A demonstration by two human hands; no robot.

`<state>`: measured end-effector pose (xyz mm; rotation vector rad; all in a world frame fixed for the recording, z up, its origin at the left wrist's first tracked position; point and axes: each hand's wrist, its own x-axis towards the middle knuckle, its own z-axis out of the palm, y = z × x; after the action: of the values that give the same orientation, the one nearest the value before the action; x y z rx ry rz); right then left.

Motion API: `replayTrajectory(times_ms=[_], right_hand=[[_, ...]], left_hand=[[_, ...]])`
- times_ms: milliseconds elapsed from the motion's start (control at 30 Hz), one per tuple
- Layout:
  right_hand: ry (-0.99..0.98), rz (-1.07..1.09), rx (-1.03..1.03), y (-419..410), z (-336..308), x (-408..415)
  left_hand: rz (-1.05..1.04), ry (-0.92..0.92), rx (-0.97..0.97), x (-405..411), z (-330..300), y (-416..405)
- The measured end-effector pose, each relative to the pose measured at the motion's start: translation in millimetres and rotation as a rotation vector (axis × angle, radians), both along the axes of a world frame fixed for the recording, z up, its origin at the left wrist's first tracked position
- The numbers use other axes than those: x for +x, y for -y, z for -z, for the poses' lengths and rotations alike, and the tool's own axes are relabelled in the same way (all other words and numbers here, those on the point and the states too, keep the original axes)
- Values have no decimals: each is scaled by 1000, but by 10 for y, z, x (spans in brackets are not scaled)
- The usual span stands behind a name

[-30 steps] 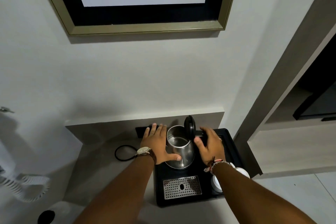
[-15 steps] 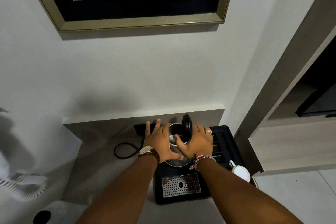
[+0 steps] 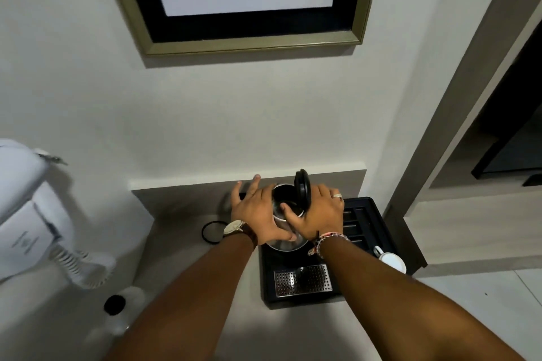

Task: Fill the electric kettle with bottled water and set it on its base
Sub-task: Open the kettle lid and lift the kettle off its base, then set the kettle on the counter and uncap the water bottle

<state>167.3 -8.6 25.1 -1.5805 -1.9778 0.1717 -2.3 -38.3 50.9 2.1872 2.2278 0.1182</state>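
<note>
Both hands clasp the steel kettle (image 3: 283,239), left hand (image 3: 258,215) bracing, right hand (image 3: 318,214) by the raised lid (image 3: 302,188); steadiness should prevent tipping on the tray (image 3: 381,214).

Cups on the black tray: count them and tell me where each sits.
1. A white cup sits at the right front of the black tray, just right of the right forearm. That forearm and both hands cover part of the tray, so another could be hidden.
</note>
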Motion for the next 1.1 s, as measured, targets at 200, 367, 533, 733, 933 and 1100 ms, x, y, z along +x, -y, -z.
replayTrajectory(times_ms=[200,367,533,733,933,1100], right_hand=[[81,-35,14,601,-338,-398],[67,-28,-38,1267,-217,-677],[102,-32,-87,1818,153,-865],[140,-33,-137,2152,568,-913],[121,-27,-132,2189,872,-916],[122,-18,-87,2159,971,-897]], left_hand=[[-19,63,66,-383,-285,692],[-23,49,7,-668,-184,1349],[-29,67,-65,-879,202,1885],[-31,134,-145,-953,633,2202],[-25,154,-197,-1001,887,2182],[-13,170,-166,-1018,993,2166]])
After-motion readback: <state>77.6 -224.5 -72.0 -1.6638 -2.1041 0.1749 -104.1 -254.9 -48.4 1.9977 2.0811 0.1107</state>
